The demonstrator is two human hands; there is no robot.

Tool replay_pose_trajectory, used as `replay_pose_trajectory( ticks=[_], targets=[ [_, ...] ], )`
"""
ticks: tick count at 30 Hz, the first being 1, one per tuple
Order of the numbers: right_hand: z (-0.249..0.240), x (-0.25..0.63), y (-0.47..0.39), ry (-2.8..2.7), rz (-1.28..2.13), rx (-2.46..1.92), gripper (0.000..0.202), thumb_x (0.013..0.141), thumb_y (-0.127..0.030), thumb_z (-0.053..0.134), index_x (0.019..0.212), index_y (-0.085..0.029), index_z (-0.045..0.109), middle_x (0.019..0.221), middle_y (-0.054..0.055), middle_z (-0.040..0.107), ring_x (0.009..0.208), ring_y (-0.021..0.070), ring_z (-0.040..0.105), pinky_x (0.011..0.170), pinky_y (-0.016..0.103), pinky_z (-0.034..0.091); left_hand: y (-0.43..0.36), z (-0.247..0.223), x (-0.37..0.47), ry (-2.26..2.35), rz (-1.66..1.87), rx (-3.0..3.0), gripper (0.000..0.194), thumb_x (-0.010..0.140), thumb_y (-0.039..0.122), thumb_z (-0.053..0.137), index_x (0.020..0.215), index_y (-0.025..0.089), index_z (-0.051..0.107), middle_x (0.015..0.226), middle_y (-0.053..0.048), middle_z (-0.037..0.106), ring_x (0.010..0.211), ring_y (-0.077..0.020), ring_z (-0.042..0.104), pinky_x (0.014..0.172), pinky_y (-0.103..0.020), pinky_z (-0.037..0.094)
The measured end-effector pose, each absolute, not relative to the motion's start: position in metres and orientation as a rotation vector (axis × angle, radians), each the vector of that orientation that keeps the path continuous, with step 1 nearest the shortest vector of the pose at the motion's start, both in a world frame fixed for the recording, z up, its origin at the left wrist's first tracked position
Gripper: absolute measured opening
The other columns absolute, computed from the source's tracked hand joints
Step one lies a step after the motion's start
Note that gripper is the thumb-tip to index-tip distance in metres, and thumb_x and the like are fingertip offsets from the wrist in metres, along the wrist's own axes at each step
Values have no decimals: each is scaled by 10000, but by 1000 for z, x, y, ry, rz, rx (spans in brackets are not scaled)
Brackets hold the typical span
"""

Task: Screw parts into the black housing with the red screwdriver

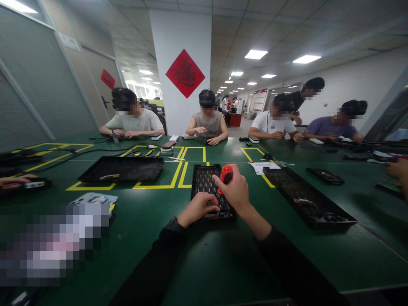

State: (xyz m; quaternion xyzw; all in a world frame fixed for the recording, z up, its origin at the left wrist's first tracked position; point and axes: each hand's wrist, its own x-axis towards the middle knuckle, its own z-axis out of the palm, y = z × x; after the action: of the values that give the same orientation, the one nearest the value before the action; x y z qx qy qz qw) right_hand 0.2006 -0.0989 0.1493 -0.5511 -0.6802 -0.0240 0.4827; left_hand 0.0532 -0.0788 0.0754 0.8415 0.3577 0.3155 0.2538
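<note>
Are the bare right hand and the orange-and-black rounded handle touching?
Touching: the head view shows the right hand gripping the orange-and-black rounded handle, fingers against its side.

Rounded, glossy orange-red and black tool handle (226, 173), held tilted over a black rectangular tray (206, 166) lying open and flat on the green table (204, 272), with rows of small pieces (207, 182) inside, partly covered and too small to identify.

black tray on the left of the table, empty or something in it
Not empty: a small pale piece lies inside the black tray.
</note>
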Motion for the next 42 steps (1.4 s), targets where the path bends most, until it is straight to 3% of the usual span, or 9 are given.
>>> replay_pose_trajectory(
  ticks=[4, 10, 13, 16, 20, 26, 32, 39, 42],
  targets=[
    [168, 200, -99, -1781, -216, -1451, 364, 725, -488, 574, 957, -215, 508, 674, 14, 588, 608, 188, 554, 545, 246, 324, -80, 77, 53, 974, 921, 2230, 232, 692, 381, 646, 759, 160, 623, 742, -8, 635, 700, -132, 566, 681, -239, 420],
    [192, 209, -94, -1938, -116, -1521, 341, 654, -486, 647, 830, -211, 547, 676, 22, 605, 571, 167, 539, 513, 237, 322, -68, 77, 36, 1166, 1420, 2048, 242, 834, 358, 455, 910, 190, 612, 991, -52, 591, 982, -169, 524, 909, -312, 383],
    [202, 211, -95, -1994, -68, -1516, 379, 728, -573, 532, 738, -195, 562, 664, 46, 609, 550, 160, 530, 516, 247, 326, -48, 59, 19, 1428, 1596, 1863, 282, 845, 368, 418, 975, 193, 595, 1016, -58, 579, 984, -175, 529, 908, -320, 392],
    [209, 209, -98, -2025, -81, -1571, 365, 804, -510, 453, 698, -182, 573, 675, 70, 613, 574, 175, 544, 533, 263, 335, -27, 36, 6, 1676, 1480, 1702, 338, 805, 399, 480, 1032, 167, 573, 1057, -88, 566, 932, -185, 561, 858, -336, 423],
    [212, 203, -104, -2068, -140, -1600, 190, 788, -345, 498, 767, -179, 588, 748, 69, 627, 632, 188, 568, 550, 264, 354, -8, 21, 1, 1764, 1356, 1657, 418, 792, 426, 495, 1126, 176, 519, 1129, -105, 560, 916, -195, 580, 836, -349, 431],
    [211, 202, -107, -2033, -201, -1661, 405, 810, -532, 422, 783, -169, 600, 704, 89, 609, 626, 217, 574, 569, 303, 383, -4, 19, 3, 1659, 1292, 1693, 364, 804, 367, 487, 1115, 187, 548, 1079, -83, 617, 938, -200, 585, 864, -349, 424],
    [217, 200, -112, -2136, -171, -1698, 235, 822, -339, 421, 849, -183, 594, 802, 77, 629, 735, 213, 589, 619, 288, 390, -8, 17, 3, 1624, 1338, 1652, 336, 802, 307, 483, 1100, 177, 566, 1088, -72, 624, 928, -182, 593, 867, -329, 433],
    [221, 202, -120, -2224, -177, -1681, 363, 857, -459, 324, 915, -195, 567, 887, 75, 629, 783, 218, 581, 644, 299, 395, -6, 14, 2, 1592, 1361, 1668, 341, 800, 302, 487, 1104, 171, 570, 1086, -79, 627, 931, -182, 595, 868, -332, 435],
    [221, 203, -120, -2236, -204, -1695, 361, 881, -394, 280, 879, -188, 576, 873, 81, 627, 788, 215, 581, 644, 296, 388, -5, 13, 2, 1594, 1365, 1665, 343, 800, 307, 489, 1104, 172, 572, 1081, -80, 628, 929, -182, 595, 867, -332, 436]
  ],
)
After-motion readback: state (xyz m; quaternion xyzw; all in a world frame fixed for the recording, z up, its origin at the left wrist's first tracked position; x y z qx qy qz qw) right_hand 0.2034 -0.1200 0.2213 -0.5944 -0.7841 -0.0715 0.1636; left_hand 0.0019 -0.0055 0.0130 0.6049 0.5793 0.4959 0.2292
